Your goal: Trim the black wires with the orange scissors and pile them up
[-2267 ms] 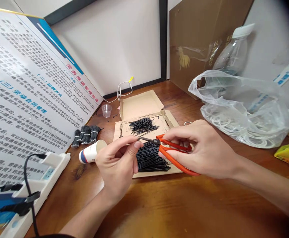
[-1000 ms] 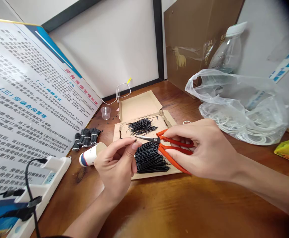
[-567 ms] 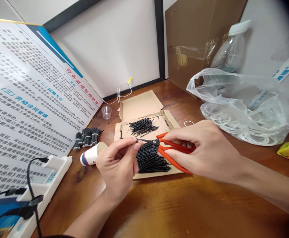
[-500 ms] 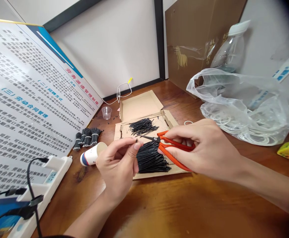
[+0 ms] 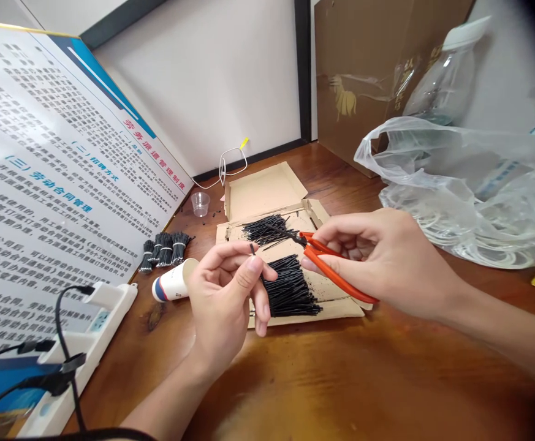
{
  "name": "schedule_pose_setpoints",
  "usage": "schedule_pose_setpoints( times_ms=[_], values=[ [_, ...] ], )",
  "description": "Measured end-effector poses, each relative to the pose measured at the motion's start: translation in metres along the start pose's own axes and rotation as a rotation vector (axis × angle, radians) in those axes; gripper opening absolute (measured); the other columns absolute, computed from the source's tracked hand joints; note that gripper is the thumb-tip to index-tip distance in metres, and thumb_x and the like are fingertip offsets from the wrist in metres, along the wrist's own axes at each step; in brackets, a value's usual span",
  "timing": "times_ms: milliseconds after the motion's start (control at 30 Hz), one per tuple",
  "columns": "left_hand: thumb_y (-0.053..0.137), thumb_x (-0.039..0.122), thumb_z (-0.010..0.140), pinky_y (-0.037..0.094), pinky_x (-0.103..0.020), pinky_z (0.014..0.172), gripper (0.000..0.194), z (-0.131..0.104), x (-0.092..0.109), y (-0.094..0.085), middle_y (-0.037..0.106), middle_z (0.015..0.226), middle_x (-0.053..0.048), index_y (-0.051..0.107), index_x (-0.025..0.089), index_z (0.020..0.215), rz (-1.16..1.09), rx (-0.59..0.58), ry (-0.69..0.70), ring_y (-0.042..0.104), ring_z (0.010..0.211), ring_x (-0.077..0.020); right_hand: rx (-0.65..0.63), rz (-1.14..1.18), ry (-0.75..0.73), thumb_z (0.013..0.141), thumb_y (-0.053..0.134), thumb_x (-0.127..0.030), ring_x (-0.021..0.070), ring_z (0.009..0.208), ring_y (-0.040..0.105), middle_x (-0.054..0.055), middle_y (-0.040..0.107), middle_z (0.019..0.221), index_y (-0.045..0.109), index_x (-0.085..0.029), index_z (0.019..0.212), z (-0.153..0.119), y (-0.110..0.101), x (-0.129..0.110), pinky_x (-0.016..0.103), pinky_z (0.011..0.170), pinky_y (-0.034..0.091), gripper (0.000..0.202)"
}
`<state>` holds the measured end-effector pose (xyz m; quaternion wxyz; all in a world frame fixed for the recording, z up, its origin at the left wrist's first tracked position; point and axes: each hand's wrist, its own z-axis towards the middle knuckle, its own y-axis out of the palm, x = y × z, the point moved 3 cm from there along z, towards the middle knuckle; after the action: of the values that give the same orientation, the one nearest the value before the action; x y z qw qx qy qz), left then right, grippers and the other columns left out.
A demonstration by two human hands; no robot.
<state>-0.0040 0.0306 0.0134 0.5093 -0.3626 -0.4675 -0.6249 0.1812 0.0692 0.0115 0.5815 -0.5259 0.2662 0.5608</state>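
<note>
A: The bench (image 5: 285, 380) is standing before a white panel (image 5: 207, 86), and a sign board (image 5: 41, 153) is standing along its left edge. Where is the black stick (image 5: 253, 250) being?

B: It is not lying on the bench. The left hand (image 5: 225, 300) is holding it above the middle, and these fingers are pinching it, with the thumb on the camera's side.

A: How is its long axis pointing?

B: It is standing almost upright in this view, its top leaning a little to the bench's left edge.

A: And the right hand (image 5: 396, 263)?

B: It is staying off the stick, so the left is nearer. Its fingers are closing around orange-handled scissors (image 5: 336, 274). The blades are pointing toward the far left corner, lying to the right of the stick and beyond it, not touching. Against the dark upper pile (image 5: 265, 228), I am not telling surely how wide they are parting.

A: The poses?

B: The left fingers are curling, the right knuckles facing upward.
</note>
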Motion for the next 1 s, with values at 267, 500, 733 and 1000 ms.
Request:
schedule_pose_setpoints(
  times_ms=[267, 500, 733, 1000],
  values=[
    [0.067, 0.013, 0.092, 0.046, -0.009, 0.028, 0.009, -0.0028, -0.0003, 0.0026, 0.074, 0.075, -0.002, 0.069, 0.016, 0.101, -0.03, -0.064, 0.03, 0.059, 0.034, -0.007, -0.004, 0.005, -0.008, 0.073, 0.075, -0.038, 0.0123, 0.05, 0.042, 0.0, 0.054, 0.053, 0.063, -0.019, 0.061, 0.0013, 0.0002, 0.0003, 0.027, 0.041, 0.033, 0.025],
    [0.065, 0.014, 0.093, 0.046, -0.009, 0.029, 0.005, -0.0028, -0.0012, 0.0035, 0.074, 0.076, -0.003, 0.069, 0.014, 0.096, -0.059, -0.082, 0.015, 0.06, 0.035, -0.0068, -0.007, 0.002, -0.042, 0.074, 0.075, -0.037, 0.012, 0.049, 0.042, 0.0, 0.055, 0.054, 0.063, -0.019, 0.062, -0.0001, 0.0008, 0.0001, 0.027, 0.04, 0.034, 0.025],
    [0.064, 0.014, 0.094, 0.046, -0.009, 0.029, 0.007, -0.0032, -0.0016, 0.0042, 0.074, 0.077, -0.004, 0.07, 0.014, 0.096, -0.067, -0.094, -0.018, 0.06, 0.035, -0.0071, -0.031, 0.015, -0.036, 0.074, 0.075, -0.036, 0.0114, 0.048, 0.042, 0.0, 0.055, 0.053, 0.064, -0.019, 0.061, -0.001, 0.0009, 0.0003, 0.026, 0.04, 0.034, 0.025],
    [0.065, 0.017, 0.094, 0.045, -0.01, 0.028, 0.008, -0.0036, -0.0018, 0.0041, 0.074, 0.076, -0.003, 0.072, 0.015, 0.097, -0.068, -0.088, -0.067, 0.06, 0.035, -0.0074, -0.043, 0.115, 0.09, 0.07, 0.082, -0.042, 0.0122, 0.053, 0.049, 0.0, 0.061, 0.06, 0.069, -0.019, 0.069, -0.0012, 0.0027, 0.0014, 0.025, 0.046, 0.039, 0.026]
  ],
)
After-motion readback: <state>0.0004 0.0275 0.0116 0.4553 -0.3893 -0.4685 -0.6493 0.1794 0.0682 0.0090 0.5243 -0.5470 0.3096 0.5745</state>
